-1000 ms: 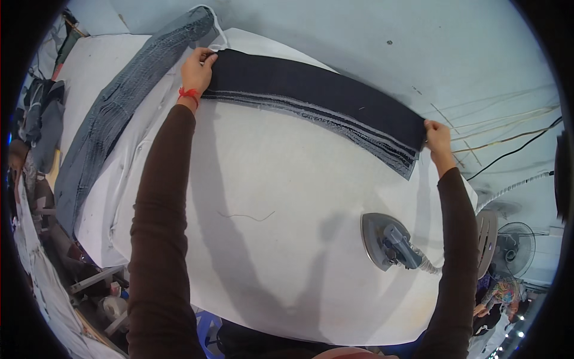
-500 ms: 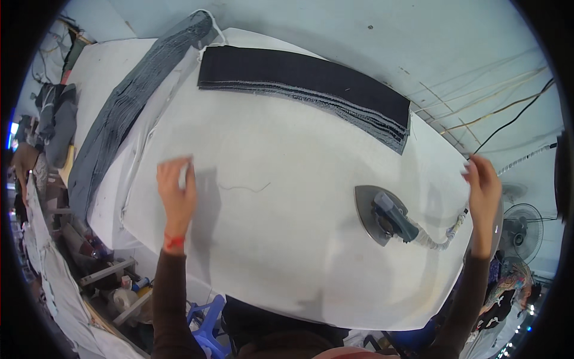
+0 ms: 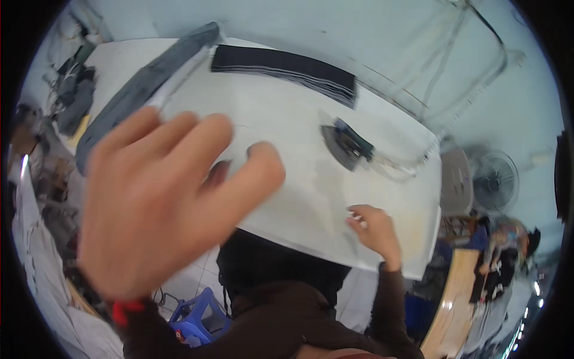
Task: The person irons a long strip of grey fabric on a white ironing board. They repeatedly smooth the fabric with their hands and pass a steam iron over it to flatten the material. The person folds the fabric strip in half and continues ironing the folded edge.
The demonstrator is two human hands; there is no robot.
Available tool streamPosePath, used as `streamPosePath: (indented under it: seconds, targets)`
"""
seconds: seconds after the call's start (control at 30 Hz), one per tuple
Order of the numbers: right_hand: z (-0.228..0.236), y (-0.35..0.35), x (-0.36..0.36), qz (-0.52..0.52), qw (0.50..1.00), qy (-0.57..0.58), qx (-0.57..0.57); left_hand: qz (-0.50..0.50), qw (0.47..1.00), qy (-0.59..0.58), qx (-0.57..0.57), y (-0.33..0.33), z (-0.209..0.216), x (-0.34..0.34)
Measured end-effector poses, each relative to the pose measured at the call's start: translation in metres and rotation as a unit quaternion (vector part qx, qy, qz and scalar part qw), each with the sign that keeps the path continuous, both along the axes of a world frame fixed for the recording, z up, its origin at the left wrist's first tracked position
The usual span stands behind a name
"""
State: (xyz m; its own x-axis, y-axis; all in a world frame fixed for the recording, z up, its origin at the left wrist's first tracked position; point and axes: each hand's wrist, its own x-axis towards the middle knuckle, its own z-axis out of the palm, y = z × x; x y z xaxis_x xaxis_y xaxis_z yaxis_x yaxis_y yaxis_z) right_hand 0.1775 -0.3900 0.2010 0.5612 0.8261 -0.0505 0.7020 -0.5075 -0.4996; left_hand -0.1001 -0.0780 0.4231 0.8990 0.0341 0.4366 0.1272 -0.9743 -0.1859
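On the far side, dark cloth (image 3: 282, 63) lay stacked, perhaps to avoid the iron (image 3: 345, 147); left hand (image 3: 158, 200) loose, fingers unclasped; right hand (image 3: 376, 232) curled, hold impossible to tell

A long, narrow stack of dark cloth pieces (image 3: 284, 64) lies flat along the far edge of the white table (image 3: 299, 209), pale edges layered toward the near side; a grey-and-blue iron (image 3: 348, 143) sits apart, nearer, by its right end.
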Motion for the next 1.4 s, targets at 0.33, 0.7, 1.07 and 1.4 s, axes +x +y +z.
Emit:
streamPosePath:
  seconds: [0.33,0.7,1.07,1.4]
  targets:
    - [0.020,-0.074,-0.029,-0.021,0.999,-0.029,0.031,-0.003,0.991,-0.136,0.008,-0.086,0.018,-0.146]
    - [0.017,-0.058,-0.024,0.000,0.999,0.037,0.026,0.026,0.982,-0.186,0.002,-0.086,0.004,-0.170]
    - [0.003,-0.003,-0.020,0.069,0.993,0.088,0.032,0.060,0.979,-0.193,-0.015,-0.073,-0.008,-0.155]
    - [-0.017,-0.001,-0.019,0.064,0.993,0.097,0.021,0.051,0.989,-0.140,-0.021,-0.062,-0.017,-0.121]
